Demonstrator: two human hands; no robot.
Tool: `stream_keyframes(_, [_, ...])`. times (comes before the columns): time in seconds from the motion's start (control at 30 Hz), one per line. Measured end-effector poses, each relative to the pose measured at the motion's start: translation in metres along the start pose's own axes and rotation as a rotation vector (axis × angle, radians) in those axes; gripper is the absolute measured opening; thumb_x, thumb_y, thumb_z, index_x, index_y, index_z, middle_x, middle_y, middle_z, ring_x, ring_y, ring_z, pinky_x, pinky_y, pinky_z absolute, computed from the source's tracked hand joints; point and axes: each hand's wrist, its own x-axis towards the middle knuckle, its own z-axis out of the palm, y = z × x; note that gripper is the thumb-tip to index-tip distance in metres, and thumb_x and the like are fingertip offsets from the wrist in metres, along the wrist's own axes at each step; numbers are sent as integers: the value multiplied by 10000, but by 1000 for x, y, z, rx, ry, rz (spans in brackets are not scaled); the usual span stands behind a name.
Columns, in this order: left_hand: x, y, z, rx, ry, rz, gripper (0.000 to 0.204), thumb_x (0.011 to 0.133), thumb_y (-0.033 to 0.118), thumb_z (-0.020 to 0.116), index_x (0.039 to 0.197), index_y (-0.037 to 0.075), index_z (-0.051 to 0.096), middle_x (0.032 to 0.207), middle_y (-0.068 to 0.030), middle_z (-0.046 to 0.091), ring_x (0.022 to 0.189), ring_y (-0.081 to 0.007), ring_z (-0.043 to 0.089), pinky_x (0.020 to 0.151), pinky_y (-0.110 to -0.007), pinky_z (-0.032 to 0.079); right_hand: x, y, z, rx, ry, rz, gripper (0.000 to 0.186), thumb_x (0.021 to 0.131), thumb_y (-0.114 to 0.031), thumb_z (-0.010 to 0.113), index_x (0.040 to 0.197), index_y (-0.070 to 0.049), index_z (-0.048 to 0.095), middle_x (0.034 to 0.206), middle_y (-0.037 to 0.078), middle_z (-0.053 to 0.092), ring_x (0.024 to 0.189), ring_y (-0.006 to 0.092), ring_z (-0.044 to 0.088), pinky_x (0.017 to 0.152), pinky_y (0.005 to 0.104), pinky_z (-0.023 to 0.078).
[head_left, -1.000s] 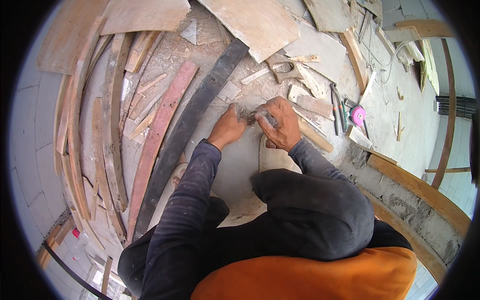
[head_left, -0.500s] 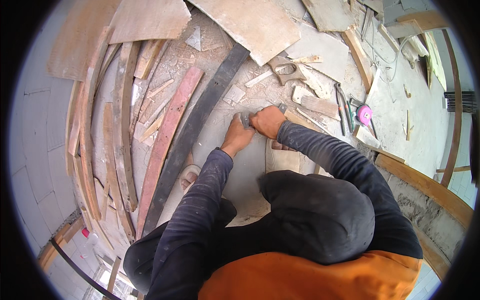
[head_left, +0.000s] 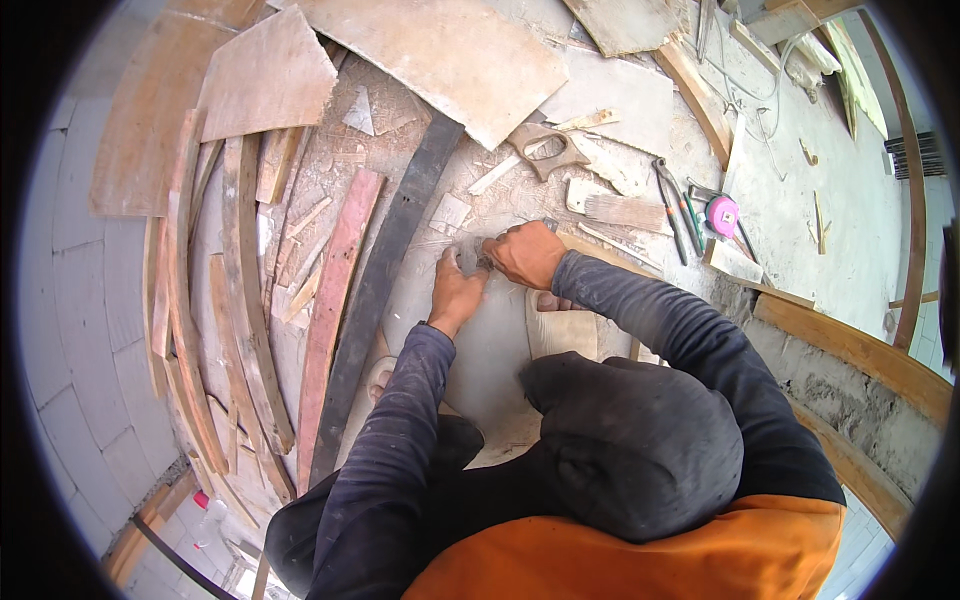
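My left hand (head_left: 456, 292) is at the middle of the floor, its thumb and fingers curled at a small dark clump (head_left: 475, 255) that is too small to make out. My right hand (head_left: 525, 254) is bunched just right of it, fingertips at the same clump. A grey metal piece shows behind the right knuckles, and a pale wooden handle or stick (head_left: 600, 250) lies beside that hand. Just beyond are a handsaw (head_left: 548, 142), long-handled pincers (head_left: 671, 205) and a pink tape measure (head_left: 722, 216). Under my hands is a grey board or floor patch (head_left: 465, 350).
A long dark plank (head_left: 375, 300) and a pink-stained plank (head_left: 335, 305) lie at my left, with several timber battens (head_left: 245, 280) beyond. Cut sheets (head_left: 430, 60) lie at the top. A block wall (head_left: 80, 300) rises at left; a concrete edge with timber (head_left: 850, 340) is at right.
The view has shifted, with the floor items lower in frame. My right hand moved left and turned knuckles-up over the clump; my left hand moved slightly down and stays beside it.
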Motion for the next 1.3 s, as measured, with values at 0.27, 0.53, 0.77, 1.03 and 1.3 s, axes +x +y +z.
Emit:
stream_keyframes(0.27, [7, -2, 3, 249, 106, 120, 765, 892, 221, 711, 1550, -32, 415, 1488, -287, 484, 1380, -438, 527, 1148, -455, 450, -17, 14, 0, 146, 83, -3, 233, 976, -269, 628, 1064, -53, 637, 841, 178, 747, 723, 385, 733, 629, 501, 562])
stream_keyframes(0.53, [1, 9, -4, 391, 167, 196, 729, 903, 225, 720, 1524, -16, 423, 1459, -267, 506, 1353, -446, 547, 1133, -461, 459, -13, 10, -3, 175, 75, 105, 304, 976, -287, 644, 1126, -25, 606, 765, 210, 724, 718, 414, 727, 641, 524, 566])
stream_keyframes(0.77, [5, 3, -11, 402, 168, 200, 695, 900, 245, 718, 1499, -5, 469, 1442, -239, 545, 1351, -417, 554, 1128, -455, 460, -10, 5, -15, 364, 141, 146, 292, 991, -281, 625, 1177, -57, 617, 833, 234, 729, 804, 440, 721, 720, 549, 554])
stream_keyframes(1.03, [-9, 16, -10, 473, 251, 350, 614, 889, 211, 677, 1454, 10, 547, 1419, -218, 566, 1332, -421, 545, 1141, -464, 435, -15, 12, -11, 1233, 33, 371, 221, 1032, -266, 667, 1092, -54, 663, 783, 89, 689, 720, 196, 711, 601, 368, 565])
stream_keyframes(1.3, [-17, 58, -10, -736, -54, 234, 527, 1097, 358, 405, 1422, -33, 544, 1348, -213, 636, 1146, -318, 640, 1043, -438, 488, -14, -15, -39, 1584, 92, 508, 203, 1031, -252, 703, 1021, -50, 718, 818, 52, 726, 646, 118, 661, 554, 267, 538])
